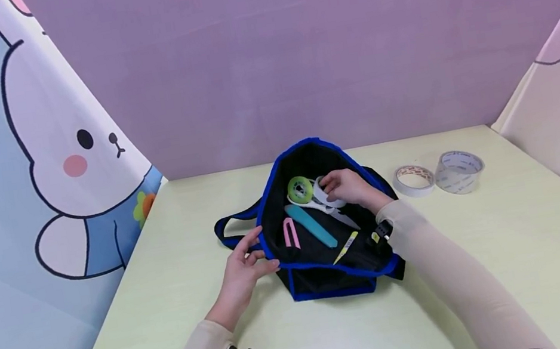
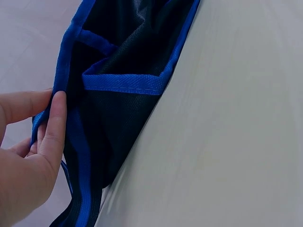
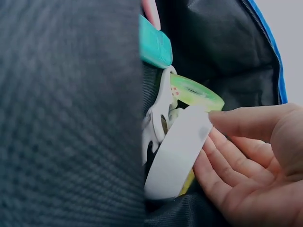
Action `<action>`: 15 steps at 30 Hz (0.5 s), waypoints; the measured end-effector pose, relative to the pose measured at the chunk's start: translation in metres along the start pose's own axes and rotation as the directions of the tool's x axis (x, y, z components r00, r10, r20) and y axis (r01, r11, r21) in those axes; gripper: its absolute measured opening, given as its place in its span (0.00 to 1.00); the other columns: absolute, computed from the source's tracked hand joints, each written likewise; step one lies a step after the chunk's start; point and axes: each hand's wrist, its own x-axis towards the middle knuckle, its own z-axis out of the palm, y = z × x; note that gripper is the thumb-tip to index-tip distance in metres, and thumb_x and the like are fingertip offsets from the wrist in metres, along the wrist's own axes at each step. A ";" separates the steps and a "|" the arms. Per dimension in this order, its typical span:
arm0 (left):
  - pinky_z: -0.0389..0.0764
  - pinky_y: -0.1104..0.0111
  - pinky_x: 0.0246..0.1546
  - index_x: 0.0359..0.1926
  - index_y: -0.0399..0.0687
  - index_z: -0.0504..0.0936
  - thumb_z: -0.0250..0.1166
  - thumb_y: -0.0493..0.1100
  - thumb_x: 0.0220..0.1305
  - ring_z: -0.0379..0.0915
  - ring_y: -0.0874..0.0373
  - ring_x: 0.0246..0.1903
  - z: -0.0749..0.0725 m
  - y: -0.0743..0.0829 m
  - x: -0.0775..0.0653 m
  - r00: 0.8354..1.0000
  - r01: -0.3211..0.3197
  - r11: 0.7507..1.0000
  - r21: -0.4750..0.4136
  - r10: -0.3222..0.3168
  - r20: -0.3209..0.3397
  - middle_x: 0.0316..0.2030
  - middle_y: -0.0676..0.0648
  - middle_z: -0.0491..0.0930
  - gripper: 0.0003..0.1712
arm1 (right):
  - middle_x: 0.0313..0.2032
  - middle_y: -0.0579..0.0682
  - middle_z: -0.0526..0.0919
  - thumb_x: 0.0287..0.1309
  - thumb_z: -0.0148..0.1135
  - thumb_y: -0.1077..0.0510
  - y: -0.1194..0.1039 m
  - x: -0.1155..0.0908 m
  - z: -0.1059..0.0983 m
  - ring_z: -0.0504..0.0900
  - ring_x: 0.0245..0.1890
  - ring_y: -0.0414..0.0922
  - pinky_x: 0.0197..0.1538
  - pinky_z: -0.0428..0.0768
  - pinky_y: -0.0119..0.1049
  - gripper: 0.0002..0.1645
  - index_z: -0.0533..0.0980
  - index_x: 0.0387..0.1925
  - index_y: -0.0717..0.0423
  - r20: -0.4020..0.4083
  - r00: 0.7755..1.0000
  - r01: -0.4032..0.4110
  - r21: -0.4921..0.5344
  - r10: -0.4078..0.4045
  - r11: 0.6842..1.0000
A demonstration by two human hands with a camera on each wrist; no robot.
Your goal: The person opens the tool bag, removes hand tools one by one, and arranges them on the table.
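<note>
Head view: left hand (image 1: pixel 241 277) pinches bag (image 1: pixel 328 282) edge, likely to spread its mouth. Right hand (image 1: pixel 349 186) pinches white tape (image 3: pixel 177 151) inside, thumb opposing fingers.

A pale table (image 1: pixel 542 256) bears a bag (image 1: pixel 331 280), white tape (image 1: pixel 414 191) and clear tape (image 1: pixel 457 179).

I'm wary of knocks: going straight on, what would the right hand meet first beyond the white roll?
Probably the green tape roll, just past the white roll that the right hand touches, though depth is unclear.
</note>
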 end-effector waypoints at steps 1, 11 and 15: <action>0.85 0.66 0.41 0.74 0.42 0.62 0.62 0.18 0.57 0.73 0.58 0.38 0.000 0.000 0.000 1.000 -0.001 1.000 -0.001 0.001 0.001 0.59 0.41 0.57 0.45 | 0.43 0.60 0.83 0.58 0.64 0.71 0.001 0.001 0.000 0.80 0.42 0.52 0.43 0.81 0.39 0.23 0.76 0.56 0.68 0.006 1.000 -0.007 0.004 0.007 1.000; 0.85 0.66 0.42 0.73 0.42 0.62 0.62 0.18 0.57 0.74 0.59 0.39 0.001 0.000 0.000 1.000 -0.001 1.000 0.005 0.001 0.002 0.59 0.41 0.58 0.44 | 0.35 0.56 0.86 0.53 0.67 0.74 0.004 0.001 0.003 0.82 0.33 0.45 0.33 0.79 0.31 0.22 0.80 0.52 0.69 -0.010 1.000 -0.016 0.008 0.016 1.000; 0.85 0.66 0.42 0.73 0.42 0.62 0.62 0.19 0.57 0.74 0.58 0.39 0.001 0.000 0.001 1.000 0.003 1.000 0.005 -0.003 0.004 0.59 0.41 0.58 0.44 | 0.36 0.56 0.86 0.54 0.66 0.74 0.004 0.001 0.003 0.82 0.33 0.45 0.32 0.79 0.31 0.21 0.80 0.52 0.69 -0.022 1.000 -0.004 -0.009 0.003 1.000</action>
